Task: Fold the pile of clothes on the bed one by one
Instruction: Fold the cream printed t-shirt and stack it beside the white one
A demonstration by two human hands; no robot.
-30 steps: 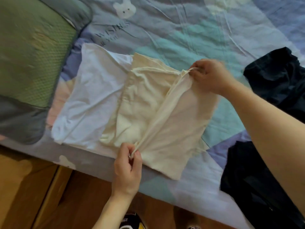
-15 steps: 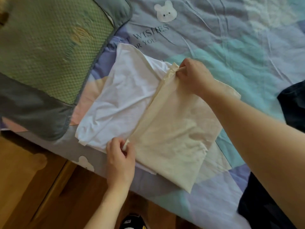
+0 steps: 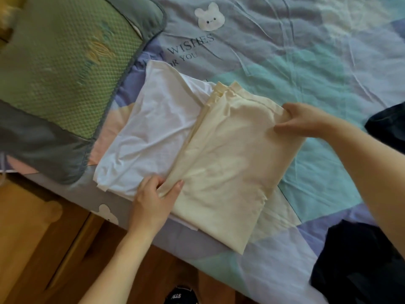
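A cream garment (image 3: pixel 228 165) lies folded into a long rectangle on the bed, partly over a folded white garment (image 3: pixel 151 137). My left hand (image 3: pixel 153 200) grips the cream garment's near left edge, thumb on top and fingers tucked under. At the far right edge, my right hand (image 3: pixel 304 119) pinches the same garment. A second cream layer (image 3: pixel 278 213) sticks out beneath it at the right. Dark unfolded clothes (image 3: pixel 359 266) lie at the lower right.
A green and grey pillow (image 3: pixel 54 80) fills the upper left of the bed. The patterned bedsheet (image 3: pixel 306 62) stretches beyond the clothes. Another dark garment (image 3: pixel 388 123) sits at the right edge. Wooden floor (image 3: pixel 43 249) runs along the bed's near edge.
The cream garment's right half was folded leftward over itself. My right hand then moved from the left fold to the far right edge. My left hand stayed at the near left edge.
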